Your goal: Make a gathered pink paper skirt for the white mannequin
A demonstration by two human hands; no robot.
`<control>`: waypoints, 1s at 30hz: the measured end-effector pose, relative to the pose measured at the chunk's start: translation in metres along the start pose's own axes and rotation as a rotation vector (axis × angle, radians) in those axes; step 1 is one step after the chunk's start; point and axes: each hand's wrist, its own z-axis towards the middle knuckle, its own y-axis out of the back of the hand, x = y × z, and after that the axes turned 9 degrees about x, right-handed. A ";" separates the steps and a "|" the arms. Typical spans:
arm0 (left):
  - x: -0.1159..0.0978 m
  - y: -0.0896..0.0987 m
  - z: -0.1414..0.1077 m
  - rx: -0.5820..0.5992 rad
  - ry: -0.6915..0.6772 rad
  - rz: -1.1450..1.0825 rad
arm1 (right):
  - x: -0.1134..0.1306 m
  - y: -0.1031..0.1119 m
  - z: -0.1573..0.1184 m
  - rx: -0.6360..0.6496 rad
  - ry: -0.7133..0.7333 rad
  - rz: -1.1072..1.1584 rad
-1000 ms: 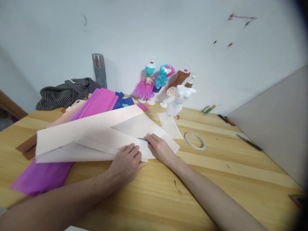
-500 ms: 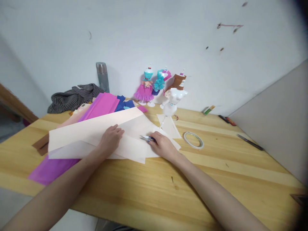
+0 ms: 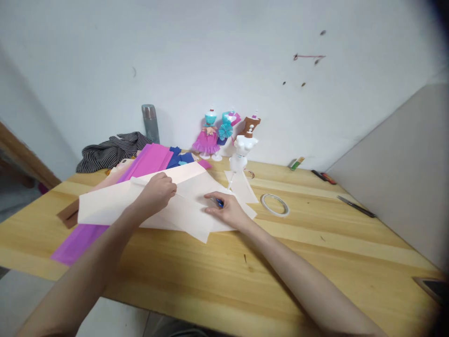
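My left hand [image 3: 159, 191] is closed on a sheet of white paper [image 3: 105, 199], its fingers pinching an edge that rises a little. My right hand [image 3: 228, 208] rests over the paper's right part, thumb and forefinger apart, with small blue-handled scissors [image 3: 220, 202] held in the palm; the blades hardly show. A loose white piece [image 3: 196, 222] lies between the hands. Just beyond my right hand stands a bare white mini mannequin [image 3: 245, 146] on a thin stem, with another cut white piece [image 3: 242, 186] beside it.
Magenta and purple paper [image 3: 150, 157] lies under the white sheet. Behind are dressed mini mannequins [image 3: 207, 135], a flask [image 3: 150, 124] and striped cloth [image 3: 112, 152]. To the right are a tape roll [image 3: 275, 205], a glue stick [image 3: 297, 163] and a knife [image 3: 357, 207].
My left hand has moved from lying on the paper to pinching and lifting its edge. My right thumb and forefinger have spread, and the scissors have turned back into the palm.
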 end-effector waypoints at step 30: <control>0.033 0.092 0.012 0.266 -0.028 -0.052 | 0.021 0.000 0.002 0.006 0.054 0.056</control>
